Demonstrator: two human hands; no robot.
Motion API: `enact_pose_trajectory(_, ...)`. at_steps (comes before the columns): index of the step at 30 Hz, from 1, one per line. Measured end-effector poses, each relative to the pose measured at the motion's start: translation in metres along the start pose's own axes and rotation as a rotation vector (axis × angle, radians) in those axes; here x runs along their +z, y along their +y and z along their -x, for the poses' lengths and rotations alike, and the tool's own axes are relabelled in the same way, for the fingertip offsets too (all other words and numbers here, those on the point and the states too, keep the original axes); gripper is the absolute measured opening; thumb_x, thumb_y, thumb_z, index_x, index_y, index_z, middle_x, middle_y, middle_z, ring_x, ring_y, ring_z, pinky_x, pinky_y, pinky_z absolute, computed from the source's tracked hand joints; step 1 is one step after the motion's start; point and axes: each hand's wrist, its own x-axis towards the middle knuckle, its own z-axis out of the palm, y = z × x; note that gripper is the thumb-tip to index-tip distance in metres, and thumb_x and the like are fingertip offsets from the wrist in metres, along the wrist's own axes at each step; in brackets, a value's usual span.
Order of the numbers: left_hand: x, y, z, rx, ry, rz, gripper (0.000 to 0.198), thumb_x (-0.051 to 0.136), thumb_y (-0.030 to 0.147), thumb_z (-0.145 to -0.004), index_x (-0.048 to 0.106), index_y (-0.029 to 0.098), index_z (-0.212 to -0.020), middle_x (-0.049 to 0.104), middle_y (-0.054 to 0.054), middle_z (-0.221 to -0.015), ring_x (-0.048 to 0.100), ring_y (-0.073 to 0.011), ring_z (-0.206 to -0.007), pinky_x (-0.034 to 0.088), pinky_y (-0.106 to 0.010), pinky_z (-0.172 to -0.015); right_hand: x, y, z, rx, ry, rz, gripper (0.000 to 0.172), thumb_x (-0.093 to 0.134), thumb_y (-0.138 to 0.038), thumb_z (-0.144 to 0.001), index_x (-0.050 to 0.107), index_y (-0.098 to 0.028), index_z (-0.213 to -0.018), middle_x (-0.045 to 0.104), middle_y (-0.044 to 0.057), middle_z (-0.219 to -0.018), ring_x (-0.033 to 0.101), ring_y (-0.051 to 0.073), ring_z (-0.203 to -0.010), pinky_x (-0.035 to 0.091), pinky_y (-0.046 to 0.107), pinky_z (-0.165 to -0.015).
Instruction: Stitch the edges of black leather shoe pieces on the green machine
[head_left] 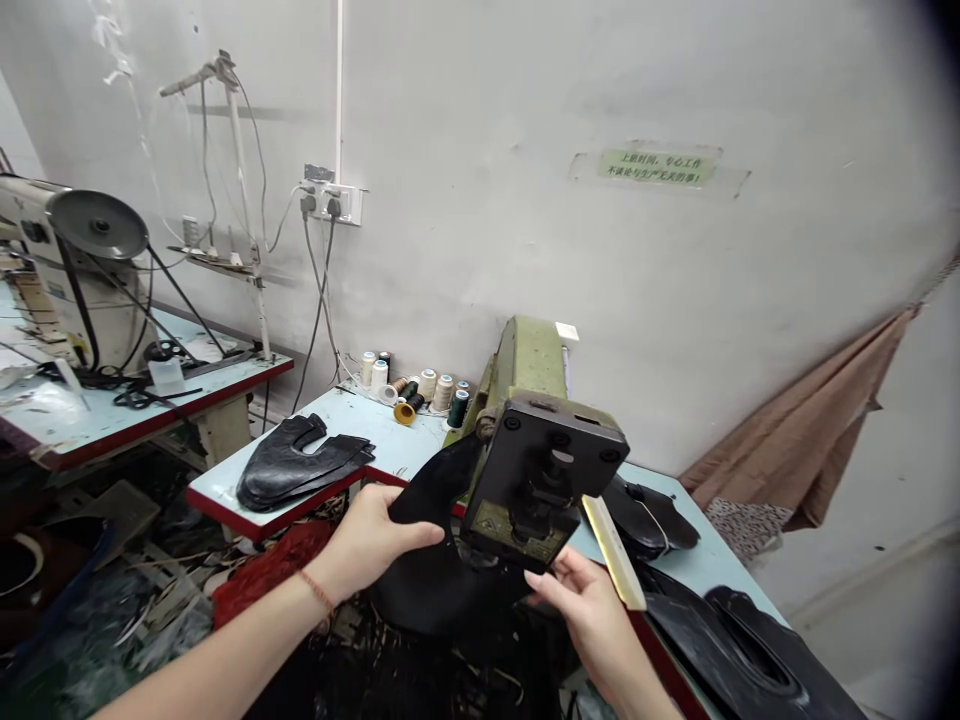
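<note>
A curved black piece that looks like leather (420, 595) is under the head of a green bench machine (529, 360) with a black front plate. My left hand (379, 540) is closed on the piece's left side, thumb on top and the other fingers beneath, hidden. At the piece's right end, close below the machine head, my right hand (589, 600) pinches its edge between thumb and fingers. The machine head hides the middle of the piece and the spot where it meets the tool. A yellowish metal strip (615, 555) slants just right of my right hand.
A stack of curved black pieces (300, 465) lies on the left of the light-blue table. Several thread spools (427, 385) stand behind it. More black pieces (720, 640) are on the right. A sewing machine (82, 270) is far left, and a brown cloth (810, 430) hangs right.
</note>
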Motion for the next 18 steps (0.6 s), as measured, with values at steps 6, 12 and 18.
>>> enact_pose_trajectory(6, -0.023, 0.022, -0.009, -0.092, -0.1, -0.044, 0.019, 0.081, 0.027, -0.055, 0.072, 0.016, -0.067, 0.074, -0.006, -0.066, 0.068, -0.0227, -0.058, 0.055, -0.03, -0.056, 0.021, 0.027, 0.025, 0.092, -0.045, -0.094, 0.032, 0.081, -0.048, -0.07, 0.073, -0.017, -0.073, 0.063, 0.003, -0.071, 0.057, 0.02, -0.068, 0.056, 0.033, -0.057)
enact_pose_trajectory(12, -0.048, 0.018, -0.011, -0.151, -0.083, -0.05, 0.024, 0.084, 0.031, -0.056, 0.073, 0.016, -0.071, 0.076, -0.008, -0.072, 0.07, -0.0236, -0.063, 0.057, -0.032, -0.059, 0.045, 0.041, 0.042, 0.101, 0.01, -0.222, 0.029, 0.081, -0.046, -0.071, 0.074, -0.018, -0.073, 0.06, 0.001, -0.065, 0.053, 0.017, -0.063, 0.051, 0.026, -0.052)
enact_pose_trajectory(18, -0.066, 0.007, -0.005, -0.174, -0.069, -0.042, 0.028, 0.086, 0.035, -0.055, 0.072, 0.016, -0.071, 0.076, -0.008, -0.072, 0.07, -0.0233, -0.063, 0.056, -0.031, -0.059, 0.077, 0.051, 0.051, 0.076, 0.095, -0.211, 0.036, 0.082, -0.048, -0.07, 0.064, -0.017, -0.063, 0.054, -0.002, -0.059, 0.047, 0.012, -0.057, 0.046, 0.021, -0.049)
